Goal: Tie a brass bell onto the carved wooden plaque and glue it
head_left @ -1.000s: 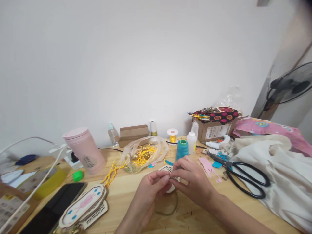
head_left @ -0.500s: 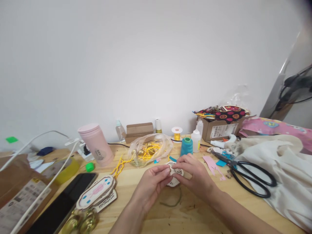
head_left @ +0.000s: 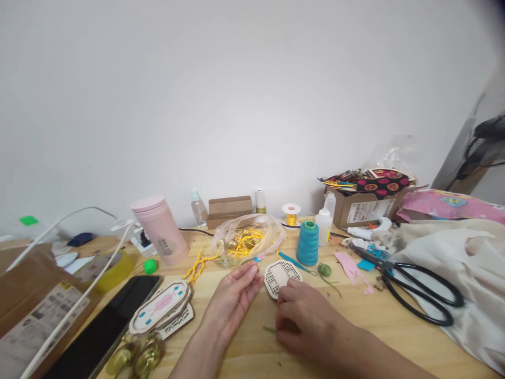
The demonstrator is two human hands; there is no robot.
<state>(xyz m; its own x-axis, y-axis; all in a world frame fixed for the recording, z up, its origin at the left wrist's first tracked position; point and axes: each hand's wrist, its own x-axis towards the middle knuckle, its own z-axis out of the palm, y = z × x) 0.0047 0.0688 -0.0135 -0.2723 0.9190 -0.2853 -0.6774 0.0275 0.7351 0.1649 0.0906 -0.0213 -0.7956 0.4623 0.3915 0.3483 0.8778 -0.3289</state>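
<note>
My left hand [head_left: 232, 300] is closed in a pinch, thumb against fingertips. A tiny bit shows at its fingertips, too small to name. Just right of them, a round pale wooden piece with cut-out lattice patterns [head_left: 278, 273] lies flat on the table. My right hand [head_left: 303, 321] is low over the table at the near edge of that piece, its fingers curled inward. One end of a green thread [head_left: 269, 329] sticks out beside the right fingers. The rest of it is hidden, and I cannot tell whether they grip it.
Behind the hands stand a teal thread cone [head_left: 307, 245] and glue bottles [head_left: 323, 226]. Black scissors [head_left: 418, 287] lie right, on white cloth. Left are stacked wooden pieces [head_left: 161, 308], gold bells [head_left: 138, 355], a phone [head_left: 106, 326] and a pink tumbler [head_left: 161, 231]. A plastic bag [head_left: 221, 242] holds yellow cords.
Both hands have come away from the wooden piece, which now lies on the table. My right hand has moved down toward me, over the green thread. A small green ball of thread has come into view.
</note>
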